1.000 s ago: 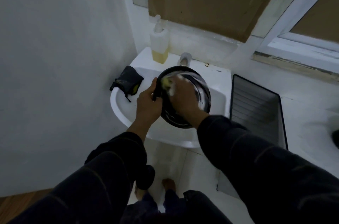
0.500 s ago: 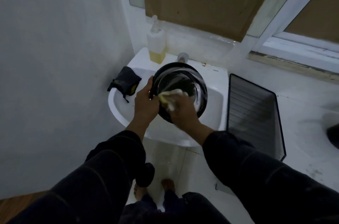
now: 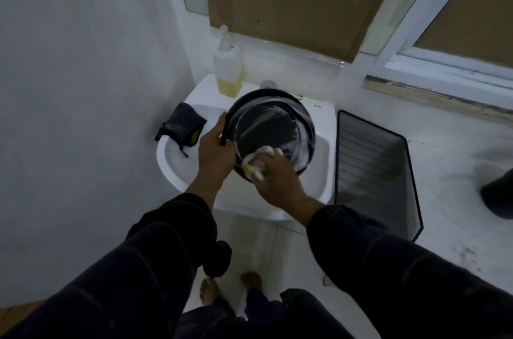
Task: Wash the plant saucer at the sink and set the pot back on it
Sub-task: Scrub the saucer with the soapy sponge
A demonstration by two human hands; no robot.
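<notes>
The round black plant saucer (image 3: 270,128) is held tilted over the white sink (image 3: 177,164), streaked with soap foam. My left hand (image 3: 215,154) grips its left rim. My right hand (image 3: 273,176) presses a foamy yellow sponge (image 3: 256,162) against the saucer's lower inside. The faucet (image 3: 268,85) peeks out just behind the saucer's top edge. A dark rounded object (image 3: 498,198) at the right edge may be the pot; I cannot tell.
A soap dispenser (image 3: 227,72) with yellow liquid stands on the sink's back left corner. A dark cloth (image 3: 180,126) lies on the sink's left rim. A black wire mesh basket (image 3: 374,172) stands right of the sink. The grey wall is close on the left.
My right hand has moved the sponge from the saucer's upper left down to its lower edge, leaving foam streaks. The left hand keeps its grip on the rim.
</notes>
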